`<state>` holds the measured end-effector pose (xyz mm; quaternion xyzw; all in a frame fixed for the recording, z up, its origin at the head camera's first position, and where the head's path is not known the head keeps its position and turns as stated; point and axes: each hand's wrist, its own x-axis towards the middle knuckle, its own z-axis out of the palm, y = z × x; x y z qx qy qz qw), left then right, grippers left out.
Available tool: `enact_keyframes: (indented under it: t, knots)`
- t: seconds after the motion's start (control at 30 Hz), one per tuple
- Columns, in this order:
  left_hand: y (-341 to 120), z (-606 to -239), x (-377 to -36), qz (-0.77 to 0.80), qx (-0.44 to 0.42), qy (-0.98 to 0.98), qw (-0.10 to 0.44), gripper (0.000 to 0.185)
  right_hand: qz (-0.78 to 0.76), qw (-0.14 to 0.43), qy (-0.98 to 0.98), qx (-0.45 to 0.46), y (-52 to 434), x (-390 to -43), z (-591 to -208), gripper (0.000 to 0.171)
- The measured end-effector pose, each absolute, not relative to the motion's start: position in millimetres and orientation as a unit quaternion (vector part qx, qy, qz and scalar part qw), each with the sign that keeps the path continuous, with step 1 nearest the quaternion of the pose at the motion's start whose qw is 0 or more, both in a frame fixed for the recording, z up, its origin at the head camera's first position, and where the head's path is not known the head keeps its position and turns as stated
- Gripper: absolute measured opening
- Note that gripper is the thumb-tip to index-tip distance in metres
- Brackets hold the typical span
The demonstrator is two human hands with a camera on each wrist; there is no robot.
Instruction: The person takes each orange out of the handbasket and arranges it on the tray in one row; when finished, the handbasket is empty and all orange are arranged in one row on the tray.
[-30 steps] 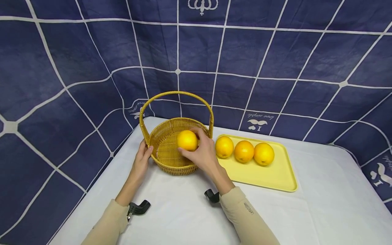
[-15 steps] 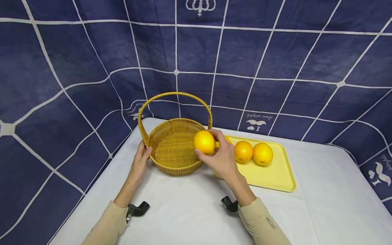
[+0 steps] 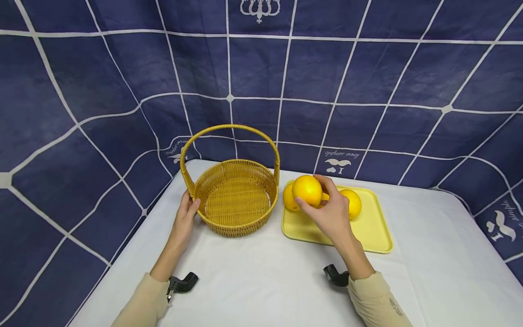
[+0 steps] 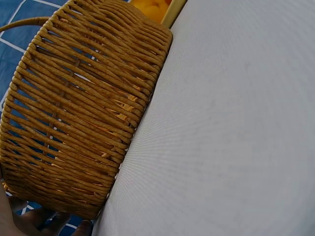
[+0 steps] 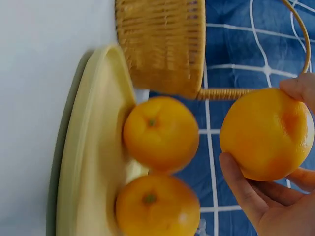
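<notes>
White cloth is covering the table (image 3: 253,281), where the left hand (image 3: 185,220) is pressing relaxed fingers against the basket (image 3: 234,197) at 9 o'clock, apparently steadying it, while the right hand (image 3: 333,215) is gripping an orange (image 3: 307,190) above the tray (image 3: 367,231) at 3 o'clock.

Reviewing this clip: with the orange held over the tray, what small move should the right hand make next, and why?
Probably lower the orange onto a bare spot of the tray in front of the row of oranges there, then let go. The right hand grips it in the air above the tray, the basket is empty, and the left hand rests on the basket's side.
</notes>
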<state>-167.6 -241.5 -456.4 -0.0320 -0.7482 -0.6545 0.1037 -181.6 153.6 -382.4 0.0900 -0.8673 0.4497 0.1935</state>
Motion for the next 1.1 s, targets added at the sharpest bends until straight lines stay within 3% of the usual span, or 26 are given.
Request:
enact_keyframes:
  t: [0.33, 0.73, 0.97, 1.1]
  knots:
    - [-239.3, -460.1, -166.9, -0.66, -0.031, -0.744, 0.097, 0.062, 0.407, 0.223, -0.883, 0.07, 208.3, -177.1, -389.1, 0.071]
    - [-243.3, -456.4, -165.6, -0.653, -0.032, -0.75, 0.098, 0.063, 0.388, 0.275, -0.879, -0.019, 254.4, -181.1, -387.3, 0.074]
    - [-242.7, -456.1, -165.5, -0.651, -0.032, -0.752, 0.1, 0.062, 0.384, 0.277, -0.878, -0.072, 276.1, -184.9, -393.1, 0.072]
    - [-243.3, -456.8, -166.0, -0.649, -0.033, -0.754, 0.098, 0.062, 0.382, 0.246, -0.885, -0.096, 286.3, -186.5, -399.2, 0.072]
